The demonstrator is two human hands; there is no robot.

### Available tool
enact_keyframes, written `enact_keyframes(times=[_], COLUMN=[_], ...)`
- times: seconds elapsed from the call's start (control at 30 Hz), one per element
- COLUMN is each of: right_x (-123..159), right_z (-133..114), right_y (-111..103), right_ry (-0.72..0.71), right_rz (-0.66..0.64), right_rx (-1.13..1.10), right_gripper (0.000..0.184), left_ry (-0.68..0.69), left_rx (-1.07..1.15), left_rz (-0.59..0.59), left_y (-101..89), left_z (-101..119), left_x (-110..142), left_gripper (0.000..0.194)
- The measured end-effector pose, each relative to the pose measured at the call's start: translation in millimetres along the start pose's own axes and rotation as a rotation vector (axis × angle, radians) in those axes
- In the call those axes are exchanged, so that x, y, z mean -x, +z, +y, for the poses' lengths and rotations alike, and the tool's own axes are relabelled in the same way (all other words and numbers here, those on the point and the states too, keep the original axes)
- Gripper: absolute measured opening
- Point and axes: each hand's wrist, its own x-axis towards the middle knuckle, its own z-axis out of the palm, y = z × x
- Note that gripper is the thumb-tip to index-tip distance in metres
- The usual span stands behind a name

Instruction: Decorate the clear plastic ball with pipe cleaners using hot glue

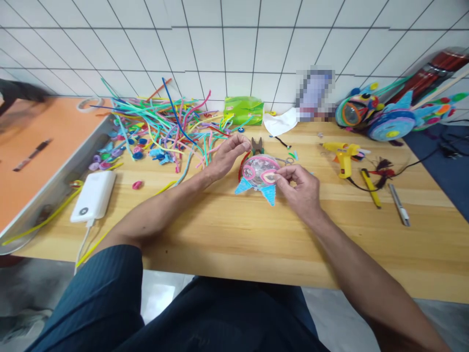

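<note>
A round craft piece (259, 165) with a clear body, pink fuzzy trim and two blue pointed fins (269, 194) is on the wooden table in front of me. My right hand (301, 189) pinches a pink-edged, drop-shaped piece (270, 177) against its right side. My left hand (230, 155) is at the upper left of the craft, thumb and fingertips brought together; whatever they may hold is too small to make out. Just behind the craft lie pliers (257, 145) with red handles, partly hidden by it. Small scissors (286, 161) lie beside them.
Pipe cleaners (157, 120) in many colours are heaped at the back left. A white power bank (93, 196) lies at left, near an orange-based tray (69, 146). To the right are a yellow glue gun (344, 157), a yellow cutter (371, 187) and finished crafts (392, 122).
</note>
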Motion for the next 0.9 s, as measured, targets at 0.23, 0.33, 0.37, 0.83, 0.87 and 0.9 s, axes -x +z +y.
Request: enact_keyframes(times=[0.23,0.33,0.37,0.83,0.87,0.9], right_x=[-1.0,-1.1,-0.9,2.9,2.9,2.9], right_z=[-3.8,-8.4,-9.6,-15.2,-14.9,-14.4], right_y=[0.9,1.5,1.5,-2.8,-2.9,-2.9], right_ry=[-0.014,-0.019,-0.022,-0.144,-0.151,-0.153], right_rz=[0.005,0.003,0.000,-0.051,-0.049,-0.046], right_rx=[0.015,0.018,0.020,0.091,0.092,0.095], right_gripper=[0.009,0.010,0.010,0.010,0.010,0.010], left_ry=[-0.013,-0.033,-0.044,-0.111,-0.109,-0.105], left_rx=[-0.001,0.006,0.013,0.125,0.127,0.126], left_rz=[-0.009,-0.016,-0.019,-0.084,-0.086,-0.090], left_y=[3.0,4.9,5.5,10.6,10.2,9.8], left_z=[9.4,16.2,18.1,33.2,32.9,32.2], left_x=[0.8,3.0,3.9,8.3,8.3,8.5], left_gripper=[0.052,0.048,0.047,0.036,0.034,0.033])
